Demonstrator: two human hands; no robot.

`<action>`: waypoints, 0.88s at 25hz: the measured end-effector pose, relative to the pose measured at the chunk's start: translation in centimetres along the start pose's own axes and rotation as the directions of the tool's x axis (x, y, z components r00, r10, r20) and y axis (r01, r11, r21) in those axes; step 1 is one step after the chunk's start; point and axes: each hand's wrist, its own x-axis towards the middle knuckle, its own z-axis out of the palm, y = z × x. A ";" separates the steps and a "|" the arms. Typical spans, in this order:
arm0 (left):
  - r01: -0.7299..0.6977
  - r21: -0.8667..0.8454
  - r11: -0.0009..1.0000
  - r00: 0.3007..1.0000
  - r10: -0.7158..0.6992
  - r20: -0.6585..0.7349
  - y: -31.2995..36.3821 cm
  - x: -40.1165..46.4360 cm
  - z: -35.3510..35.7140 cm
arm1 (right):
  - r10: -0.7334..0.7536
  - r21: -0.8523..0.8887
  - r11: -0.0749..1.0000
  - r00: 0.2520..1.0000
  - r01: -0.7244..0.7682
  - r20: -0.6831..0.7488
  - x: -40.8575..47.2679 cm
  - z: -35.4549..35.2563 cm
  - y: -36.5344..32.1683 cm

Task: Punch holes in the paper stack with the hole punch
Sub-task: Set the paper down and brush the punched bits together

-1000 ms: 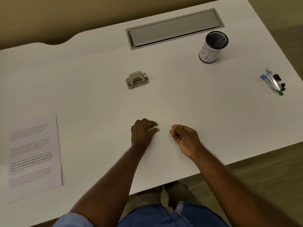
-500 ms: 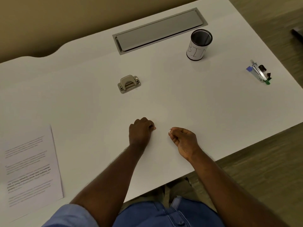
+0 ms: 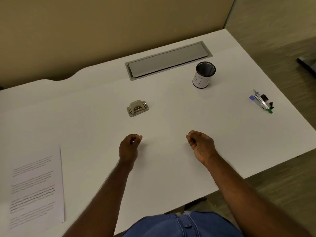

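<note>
The small beige hole punch (image 3: 137, 108) sits on the white desk (image 3: 171, 168), a short way beyond my hands. The stack of printed paper (image 3: 35, 189) lies flat at the desk's near left, far from both hands. My left hand (image 3: 130, 147) hovers over the middle of the desk with its fingers curled into a loose fist. My right hand (image 3: 200, 145) is off to its right with fingertips pinched together. A tiny pale speck shows at those fingertips, too small to tell what it is.
A black mesh pen cup with a white label (image 3: 203, 76) stands at the back right. A stapler with small clips (image 3: 261, 103) lies near the right edge. A grey cable-tray lid (image 3: 168, 60) is set into the desk's back.
My hands have moved apart: they were almost touching a second ago. The view has tilted up and shifted, so more of the wall shows.
</note>
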 end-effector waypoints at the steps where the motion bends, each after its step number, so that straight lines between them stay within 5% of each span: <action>1: 0.002 -0.016 1.000 1.000 -0.002 0.021 0.8 0.0 0.9 | 0.003 0.000 1.000 1.000 -0.003 0.009 0.6 0.4 -0.8; 9: -0.079 -0.061 0.995 0.983 0.088 0.162 11.3 3.1 14.7 | -0.066 0.024 0.998 0.997 0.065 0.050 8.8 1.3 -11.4; 12: -0.200 -0.020 0.980 0.957 0.199 0.212 16.0 6.4 20.8 | -0.193 -0.155 0.969 0.981 0.193 0.014 13.5 2.1 -15.7; 17: -0.338 0.216 0.916 0.928 0.286 0.239 23.8 13.5 27.7 | -0.492 -0.613 0.647 0.863 0.453 0.118 19.3 6.6 -22.9; 22: -0.331 0.583 0.742 0.944 0.252 0.214 24.9 16.7 30.1 | -0.503 -0.770 0.371 0.809 0.520 0.304 22.1 8.3 -25.6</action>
